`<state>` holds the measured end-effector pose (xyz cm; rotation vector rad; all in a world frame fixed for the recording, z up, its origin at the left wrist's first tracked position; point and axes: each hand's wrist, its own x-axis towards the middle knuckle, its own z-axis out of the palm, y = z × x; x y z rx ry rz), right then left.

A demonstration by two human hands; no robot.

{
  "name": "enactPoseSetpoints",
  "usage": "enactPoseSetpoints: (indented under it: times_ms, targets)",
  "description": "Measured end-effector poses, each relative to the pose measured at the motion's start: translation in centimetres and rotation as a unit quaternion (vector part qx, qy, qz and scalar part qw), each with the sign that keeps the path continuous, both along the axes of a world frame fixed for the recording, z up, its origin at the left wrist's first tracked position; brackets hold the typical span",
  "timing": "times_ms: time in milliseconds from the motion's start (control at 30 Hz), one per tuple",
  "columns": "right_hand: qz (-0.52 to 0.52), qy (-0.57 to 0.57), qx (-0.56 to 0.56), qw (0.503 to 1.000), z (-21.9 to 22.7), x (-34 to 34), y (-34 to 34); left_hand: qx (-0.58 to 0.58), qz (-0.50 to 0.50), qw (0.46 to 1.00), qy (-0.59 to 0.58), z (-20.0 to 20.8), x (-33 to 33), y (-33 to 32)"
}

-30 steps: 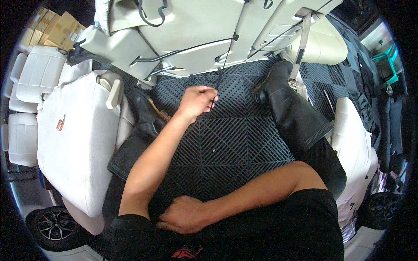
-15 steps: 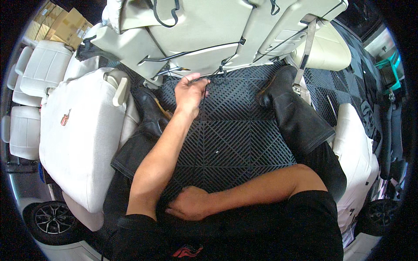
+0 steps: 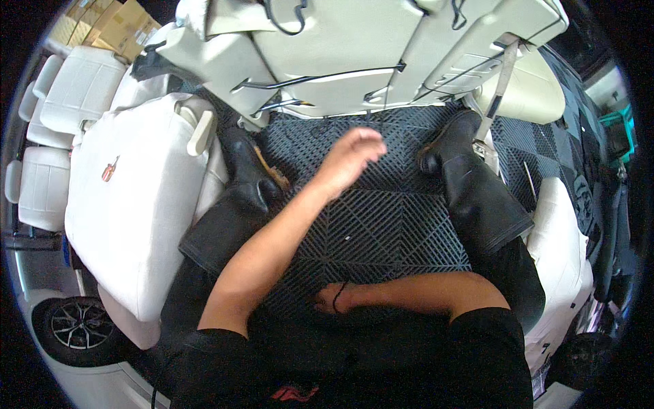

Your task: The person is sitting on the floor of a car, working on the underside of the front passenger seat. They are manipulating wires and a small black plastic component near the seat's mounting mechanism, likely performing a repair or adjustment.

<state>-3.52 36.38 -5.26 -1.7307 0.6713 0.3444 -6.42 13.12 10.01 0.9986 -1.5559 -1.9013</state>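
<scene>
My left hand (image 3: 351,158) reaches over the dark floor, its fingers loosely curled, apart and a little blurred, with nothing visible in them. Just beyond it stands a cream seat back (image 3: 344,48), crossed low down by black straps (image 3: 327,78). A thin dark cord (image 3: 386,99) hangs at its lower edge, apart from my fingers. My right hand (image 3: 334,298) rests low by my torso, a dark loop around its wrist; shade hides its fingers.
White seats stand left (image 3: 136,198) and right (image 3: 555,266); a small reddish-handled tool (image 3: 110,168) lies on the left one. My black boots (image 3: 248,163) flank the ribbed floor tiles (image 3: 381,225). A grey seat belt (image 3: 501,92) hangs at right. Cardboard boxes (image 3: 122,31) sit far left.
My left hand has left the seat's lower edge, moving right and nearer, its pinched fingers loosened. The right hand has shifted right. The whole view has moved slightly.
</scene>
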Motion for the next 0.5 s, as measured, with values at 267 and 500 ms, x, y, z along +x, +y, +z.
enactPoseSetpoints:
  times_ms: [267,500]
  targets:
    - [-0.244,0.006,-0.02,0.97,2.8,0.0,-4.3,-0.273,-0.204,0.918,-0.201,-3.1,6.2,7.4]
    - [-0.269,-0.015,0.036,0.962,0.0,-4.4,-6.7,-0.336,-0.328,0.874,-0.123,5.4,3.0,8.8]
